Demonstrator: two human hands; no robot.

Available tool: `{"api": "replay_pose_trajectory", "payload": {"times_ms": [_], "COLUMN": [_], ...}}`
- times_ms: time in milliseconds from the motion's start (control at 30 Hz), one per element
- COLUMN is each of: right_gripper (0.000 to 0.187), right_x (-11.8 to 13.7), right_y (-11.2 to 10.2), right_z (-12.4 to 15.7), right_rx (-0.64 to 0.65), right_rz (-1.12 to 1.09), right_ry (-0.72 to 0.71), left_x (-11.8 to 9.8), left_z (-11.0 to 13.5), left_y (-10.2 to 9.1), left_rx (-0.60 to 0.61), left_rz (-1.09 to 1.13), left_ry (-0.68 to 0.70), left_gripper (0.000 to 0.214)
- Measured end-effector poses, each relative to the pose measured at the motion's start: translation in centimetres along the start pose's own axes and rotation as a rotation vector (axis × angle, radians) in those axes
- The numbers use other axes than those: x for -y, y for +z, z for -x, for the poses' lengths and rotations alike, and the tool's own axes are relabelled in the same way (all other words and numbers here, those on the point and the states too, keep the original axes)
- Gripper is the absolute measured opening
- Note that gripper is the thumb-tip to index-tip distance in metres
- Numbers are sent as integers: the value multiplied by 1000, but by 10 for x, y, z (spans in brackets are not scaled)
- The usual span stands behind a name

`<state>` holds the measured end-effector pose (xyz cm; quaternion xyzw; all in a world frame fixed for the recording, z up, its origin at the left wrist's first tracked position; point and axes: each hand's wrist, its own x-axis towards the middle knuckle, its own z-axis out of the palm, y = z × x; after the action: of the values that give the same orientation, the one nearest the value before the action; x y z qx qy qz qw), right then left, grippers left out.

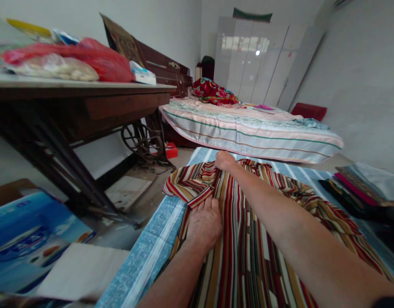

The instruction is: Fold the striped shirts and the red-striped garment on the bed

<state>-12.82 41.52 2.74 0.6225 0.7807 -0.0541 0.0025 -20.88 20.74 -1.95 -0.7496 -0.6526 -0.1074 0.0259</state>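
A striped garment with short sleeves [244,239], in red, tan, black and cream, lies spread on a blue-and-white cloth [152,252]. My left hand [205,220] rests flat on it, its fingertips at the hem of the left sleeve [188,184]. Farther up, near the shoulder, my right hand [225,160] is closed on the garment's fabric; its fingertips are hidden. My right forearm crosses over the garment and covers part of it.
Folded clothes [360,188] are stacked on the right. A sewing machine table [87,92] with red plastic bags [113,64] stands at left, above a blue cardboard box [33,239]. Behind is a bed [248,134], with a white wardrobe [248,64] beyond.
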Motion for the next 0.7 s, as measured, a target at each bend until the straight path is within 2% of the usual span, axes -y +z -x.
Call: {"api": "replay_pose_trajectory", "payload": {"times_ms": [133, 433, 567, 700], "right_gripper": [32, 36, 34, 32], "right_x": [2, 12, 10, -7], "right_y": [10, 30, 29, 16], "right_z": [6, 32, 39, 55], "right_rx": [-105, -209, -206, -242], "right_rz": [-39, -115, -151, -174], "right_ry": [-58, -83, -104, -93], "left_x": [-1, -2, -1, 3], "left_z": [0, -2, -2, -5], "left_y": [0, 0, -2, -3], "left_rx": [1, 5, 10, 4], "left_rz": [5, -21, -36, -40], "left_ry": [-4, -31, -16, -7], "left_gripper": [24, 26, 25, 25]}}
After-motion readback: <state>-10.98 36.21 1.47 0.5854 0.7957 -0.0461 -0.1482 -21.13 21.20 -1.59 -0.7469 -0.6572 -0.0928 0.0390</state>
